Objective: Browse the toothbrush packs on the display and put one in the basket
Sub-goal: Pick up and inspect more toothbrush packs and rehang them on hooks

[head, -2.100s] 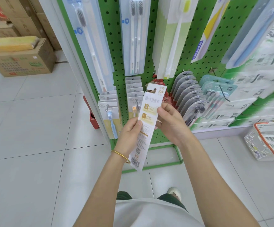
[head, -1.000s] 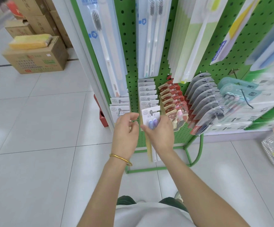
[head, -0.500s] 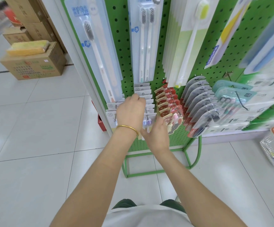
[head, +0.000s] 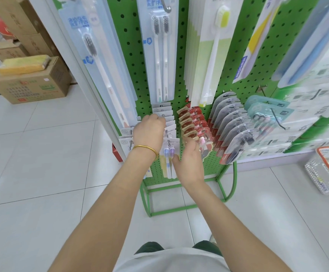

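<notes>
Rows of toothbrush packs hang on hooks of a green pegboard display. My left hand, with a gold bangle on the wrist, reaches into the middle row of white toothbrush packs; its curled fingers grip the card tops near the back of the row. My right hand is lower, its thumb against the edge of the front white pack, which holds two purple-headed brushes. Its fingers lie loosely by the red packs. The white mesh basket with an orange rim sits on the floor at the far right.
Larger toothbrush packs hang along the top of the board, and clear and teal packs hang to the right. The display's green wire foot rests on the white tile floor. Cardboard boxes stand at the back left.
The white pack I held in both hands is back on the display. My left hand has moved up and back along the white row; my right hand stays by the front pack.
</notes>
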